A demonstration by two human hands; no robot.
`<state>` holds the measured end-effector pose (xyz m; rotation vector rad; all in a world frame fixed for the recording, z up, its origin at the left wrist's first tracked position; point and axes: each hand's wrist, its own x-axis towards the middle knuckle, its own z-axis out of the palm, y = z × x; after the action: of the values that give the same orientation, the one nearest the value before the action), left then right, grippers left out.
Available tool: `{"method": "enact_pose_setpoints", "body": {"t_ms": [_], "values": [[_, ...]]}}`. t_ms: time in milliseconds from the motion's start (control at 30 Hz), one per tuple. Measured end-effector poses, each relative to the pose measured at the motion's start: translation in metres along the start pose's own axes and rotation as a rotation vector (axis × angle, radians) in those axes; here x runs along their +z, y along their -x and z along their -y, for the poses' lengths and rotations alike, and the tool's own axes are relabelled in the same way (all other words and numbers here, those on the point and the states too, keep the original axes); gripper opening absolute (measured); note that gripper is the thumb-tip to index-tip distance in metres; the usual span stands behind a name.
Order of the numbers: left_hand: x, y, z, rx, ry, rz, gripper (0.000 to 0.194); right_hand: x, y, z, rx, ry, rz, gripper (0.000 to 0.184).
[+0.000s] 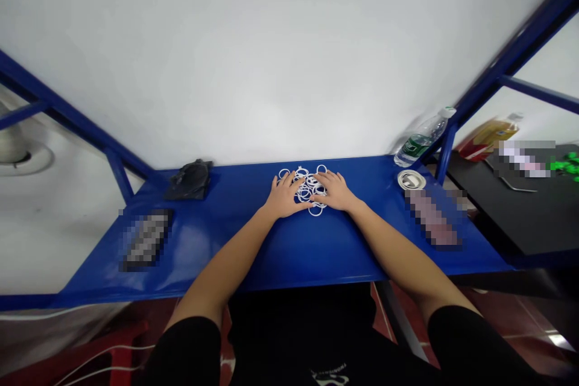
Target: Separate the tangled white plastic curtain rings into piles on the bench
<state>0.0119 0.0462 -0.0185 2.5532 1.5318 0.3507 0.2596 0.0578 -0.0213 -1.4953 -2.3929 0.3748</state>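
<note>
A loose pile of thin white rings [304,194] lies on the blue tabletop [312,253], several of them overlapping. My left hand [287,196] rests on the pile's left side, palm down with the fingers spread. From the right, my right hand [335,191] lies over the other side in the same way, its fingers apart. Both hands touch the rings without gripping any that I can see. Some rings stick out beyond the fingertips at the back, and one lies at the front edge of the pile. The rings beneath my palms are hidden.
At the back left lies a black plastic bag [189,180]. A clear water bottle [423,139] stands at the back right, with a white round roll [411,180] in front of it. Blurred-out items lie on both sides. Blue metal frame bars [446,154] rise at the table's ends.
</note>
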Motion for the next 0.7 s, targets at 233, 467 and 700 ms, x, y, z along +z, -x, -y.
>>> {"method": "enact_pose_setpoints", "body": {"t_ms": [233, 467, 700], "values": [[0.001, 0.004, 0.002, 0.044, 0.004, -0.117, 0.088, -0.001, 0.001, -0.011, -0.044, -0.186, -0.108, 0.107], [-0.006, 0.01, 0.004, 0.028, -0.002, -0.227, 0.085, -0.019, 0.021, -0.023, -0.041, -0.125, -0.076, 0.122], [-0.008, 0.011, 0.009, -0.061, -0.006, -0.037, 0.101, -0.011, 0.022, -0.004, -0.059, 0.002, 0.162, 0.126]]}}
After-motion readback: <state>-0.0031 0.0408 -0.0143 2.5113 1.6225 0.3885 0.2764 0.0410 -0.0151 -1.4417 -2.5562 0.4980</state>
